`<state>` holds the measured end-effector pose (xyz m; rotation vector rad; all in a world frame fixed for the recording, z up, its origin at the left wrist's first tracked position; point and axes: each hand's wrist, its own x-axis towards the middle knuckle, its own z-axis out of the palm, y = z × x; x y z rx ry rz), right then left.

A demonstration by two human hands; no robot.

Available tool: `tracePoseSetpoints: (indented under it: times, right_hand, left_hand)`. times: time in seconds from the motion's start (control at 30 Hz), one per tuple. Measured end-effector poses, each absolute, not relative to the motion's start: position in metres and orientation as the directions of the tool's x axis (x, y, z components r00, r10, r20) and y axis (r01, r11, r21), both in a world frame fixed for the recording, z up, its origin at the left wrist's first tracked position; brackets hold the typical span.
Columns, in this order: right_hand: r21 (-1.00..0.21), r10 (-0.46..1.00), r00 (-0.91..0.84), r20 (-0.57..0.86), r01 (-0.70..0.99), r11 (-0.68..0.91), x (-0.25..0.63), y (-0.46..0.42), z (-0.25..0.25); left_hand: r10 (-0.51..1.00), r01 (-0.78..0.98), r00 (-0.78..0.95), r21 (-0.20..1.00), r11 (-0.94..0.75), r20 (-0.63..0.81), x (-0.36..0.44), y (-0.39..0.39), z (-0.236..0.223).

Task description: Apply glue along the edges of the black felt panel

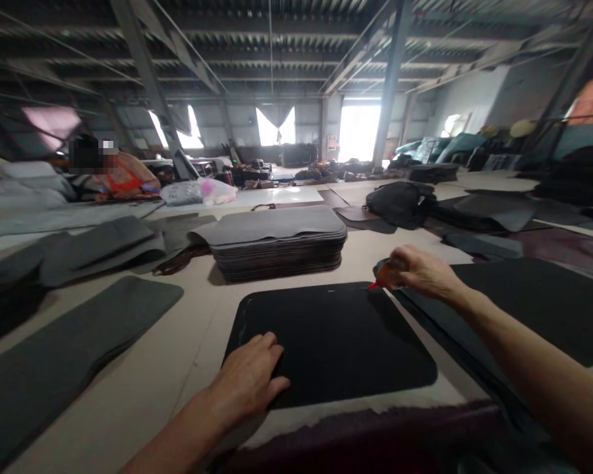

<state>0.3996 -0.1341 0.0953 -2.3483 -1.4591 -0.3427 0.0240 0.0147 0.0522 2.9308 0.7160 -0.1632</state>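
- In the head view, a black sheet [326,342] with rounded corners lies flat on the bench [192,349] right in front of me, squarely within reach of both my hands.
- My left hand [254,372] rests palm down on the sheet's near left part, fingers side by side and thumb set apart, gripping nothing; I judge the light pressure stops the sheet sliding.
- My right hand [410,270] is closed around a small orange bottle [385,275], tipped so its red nozzle [374,286] points down at the far right corner; that tilt likely gives me control along the edge. Whether the tip touches, I cannot tell.
- Thin pale marks [331,290] show near the far and left edges.
- Just beyond the sheet stands a neat stack [279,230] of grey pieces, probably put there for easy reach.
- More dark sheets [538,303] lie at my right and a long grey piece [113,329] at my left, both beside the black one.
- Farther off at left, a co-worker in orange [131,174] is near a plastic bag [217,191].
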Motion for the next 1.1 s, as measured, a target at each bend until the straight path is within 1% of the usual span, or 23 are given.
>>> tracePoseSetpoints:
  times: [0.13, 0.27, 0.33, 0.4, 0.5, 0.67, 0.83, 0.93, 1.1]
  right_hand:
    - [-0.287, 0.814, 0.377, 0.441, 0.919, -0.270, 0.368, -0.115, 0.098]
    - [-0.324, 0.849, 0.251, 0.465, 0.941, -0.101, 0.339, -0.078, 0.095]
    - [-0.326, 0.861, 0.220, 0.458, 0.943, -0.068, 0.331, -0.058, 0.089]
    - [-0.346, 0.860, 0.227, 0.457, 0.936, -0.063, 0.326, -0.039, 0.082]
    - [-0.377, 0.860, 0.210, 0.464, 0.926, -0.023, 0.316, -0.015, 0.074]
    - [-0.351, 0.881, 0.113, 0.459, 0.934, 0.063, 0.290, 0.021, 0.070]
    - [-0.306, 0.892, 0.052, 0.448, 0.947, 0.099, 0.269, 0.047, 0.075]
    - [-0.269, 0.900, 0.006, 0.435, 0.955, 0.123, 0.262, 0.055, 0.081]
    - [-0.194, 0.916, -0.059, 0.398, 0.970, 0.147, 0.259, 0.053, 0.094]
  left_hand:
    - [0.416, 0.431, 0.895, 0.074, -0.899, -0.165, 0.031, 0.018, 0.059]
    - [0.408, 0.426, 0.891, 0.059, -0.903, -0.199, 0.038, 0.020, 0.064]
    - [0.410, 0.430, 0.888, 0.058, -0.901, -0.208, 0.040, 0.023, 0.064]
    - [0.411, 0.430, 0.887, 0.050, -0.901, -0.212, 0.042, 0.025, 0.062]
    - [0.407, 0.420, 0.888, 0.019, -0.907, -0.212, 0.044, 0.026, 0.060]
    - [0.411, 0.420, 0.880, -0.013, -0.907, -0.238, 0.046, 0.023, 0.065]
    - [0.412, 0.420, 0.875, -0.025, -0.907, -0.253, 0.048, 0.023, 0.065]
    - [0.404, 0.409, 0.882, -0.030, -0.912, -0.243, 0.049, 0.024, 0.063]
    - [0.410, 0.413, 0.872, -0.046, -0.909, -0.267, 0.048, 0.023, 0.063]
